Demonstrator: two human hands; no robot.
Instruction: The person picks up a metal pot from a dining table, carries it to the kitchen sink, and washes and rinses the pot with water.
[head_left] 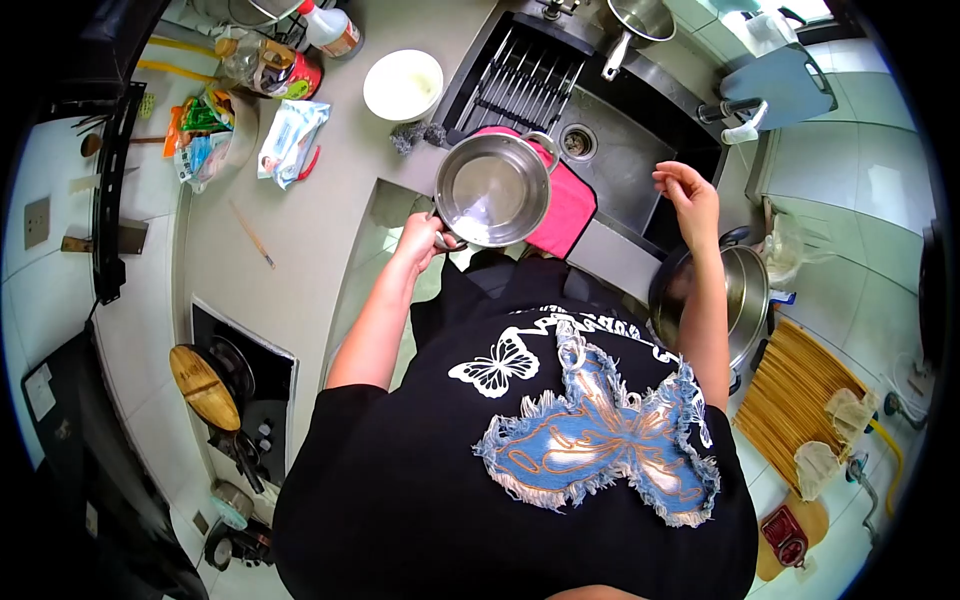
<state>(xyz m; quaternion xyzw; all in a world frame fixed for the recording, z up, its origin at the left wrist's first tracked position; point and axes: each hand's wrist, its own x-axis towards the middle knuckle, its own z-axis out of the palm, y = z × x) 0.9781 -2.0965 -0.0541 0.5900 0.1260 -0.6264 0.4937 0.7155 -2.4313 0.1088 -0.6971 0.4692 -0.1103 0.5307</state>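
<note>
A round steel pot [490,190] hangs over the front edge of the sink, with its inside facing up. My left hand [425,240] is closed around the pot's near handle. The opposite handle touches nothing of mine. Beneath and beside the pot, a pink-red cloth [568,208] drapes over the sink edge. Off to the right, my right hand [688,190] is raised above the sink's right side, away from the pot. Its fingers are bent, the thumb side faces the faucet, and no object shows in it.
A rack [528,80] spans the sink [625,150]. A white bowl [403,85] and scrubber [418,136] are left of it. The faucet [735,108] and a small saucepan [643,20] are behind. Large pans [745,300] stand right, near a slatted wooden mat [800,405].
</note>
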